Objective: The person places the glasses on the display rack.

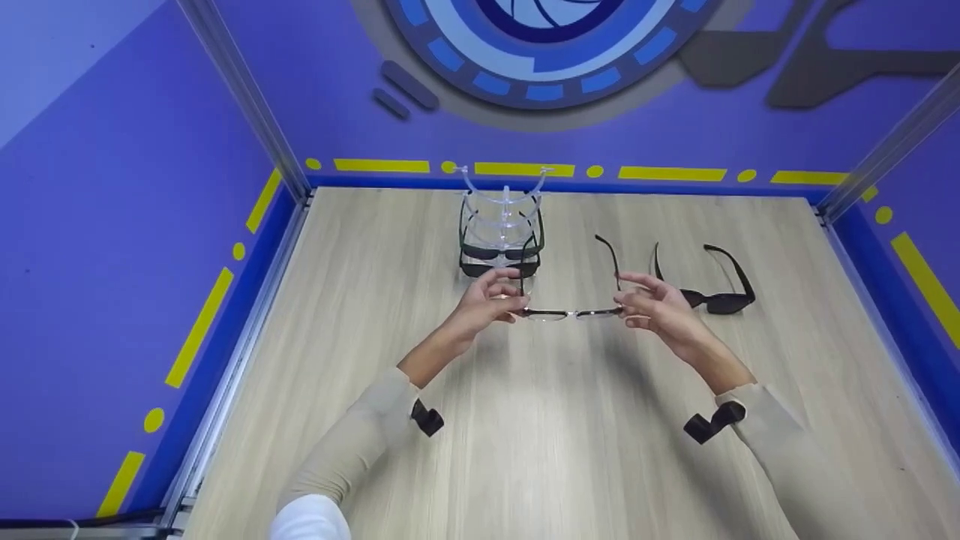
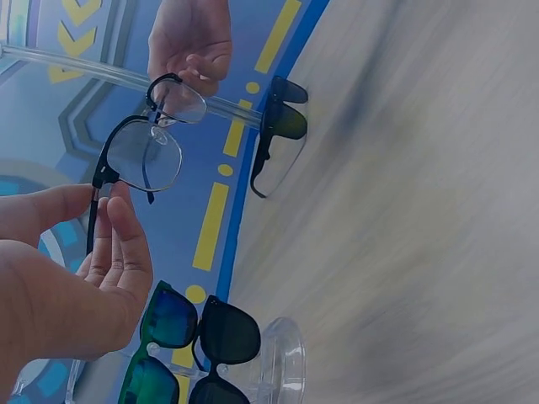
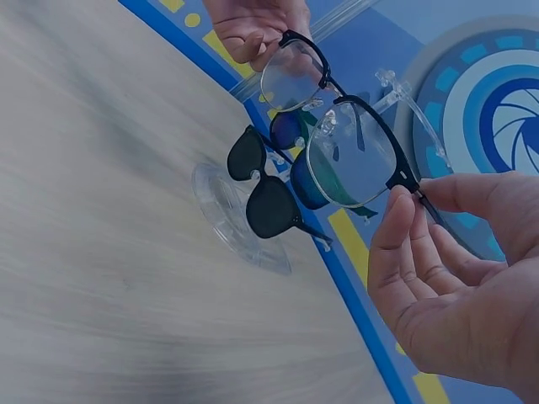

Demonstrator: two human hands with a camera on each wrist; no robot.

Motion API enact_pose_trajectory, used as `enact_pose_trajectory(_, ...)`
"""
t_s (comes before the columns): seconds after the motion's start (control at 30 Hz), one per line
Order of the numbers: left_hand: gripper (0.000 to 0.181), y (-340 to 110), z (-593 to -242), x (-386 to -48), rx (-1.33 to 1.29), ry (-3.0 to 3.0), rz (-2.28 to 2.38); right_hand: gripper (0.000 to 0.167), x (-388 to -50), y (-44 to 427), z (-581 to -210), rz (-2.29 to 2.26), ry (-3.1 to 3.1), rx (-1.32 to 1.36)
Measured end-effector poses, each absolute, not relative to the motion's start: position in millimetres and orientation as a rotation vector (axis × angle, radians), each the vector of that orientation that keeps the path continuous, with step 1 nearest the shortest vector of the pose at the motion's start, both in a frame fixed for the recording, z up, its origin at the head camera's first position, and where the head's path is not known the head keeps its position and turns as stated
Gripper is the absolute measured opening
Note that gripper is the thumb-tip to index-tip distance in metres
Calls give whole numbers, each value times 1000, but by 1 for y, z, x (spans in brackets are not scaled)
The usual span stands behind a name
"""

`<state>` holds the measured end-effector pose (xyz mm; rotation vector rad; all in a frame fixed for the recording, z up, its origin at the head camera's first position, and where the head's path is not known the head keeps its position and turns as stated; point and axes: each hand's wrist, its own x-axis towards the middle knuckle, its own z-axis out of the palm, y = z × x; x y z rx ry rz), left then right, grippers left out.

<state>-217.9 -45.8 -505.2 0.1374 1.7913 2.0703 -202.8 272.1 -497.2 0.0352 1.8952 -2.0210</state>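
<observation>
Near frame centre, the left hand (image 1: 484,304) and right hand (image 1: 661,311) pinch clear-lensed, black-browed eyeglasses (image 1: 572,313) between their fingers; black, dark-lensed sunglasses (image 1: 726,303) lie centre-right on the pale wood-grain desk (image 1: 540,450).

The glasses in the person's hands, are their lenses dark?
No, the held glasses have clear lenses, because the wall shows through them.

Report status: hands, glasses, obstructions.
Left hand, right hand pinching clear glasses, one each side. Glasses aloft, unfolded. Loose sunglasses on table, beside right hand.

Booth (image 1: 330,90), printed purple panels (image 1: 135,225), metal posts (image 1: 241,90)
</observation>
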Motion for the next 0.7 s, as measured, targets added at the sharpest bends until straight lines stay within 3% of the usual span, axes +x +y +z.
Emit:
enact_pose_trajectory(0.47, 51, -64, -489, -210, 181, 1805, 2088, 42, -206, 257, -483, -2036, 1839, 1)
enact_pose_trajectory(0.7, 55, -75, -482, -210, 146, 1840, 2095, 56, -212, 244, -476, -2021, 1844, -6)
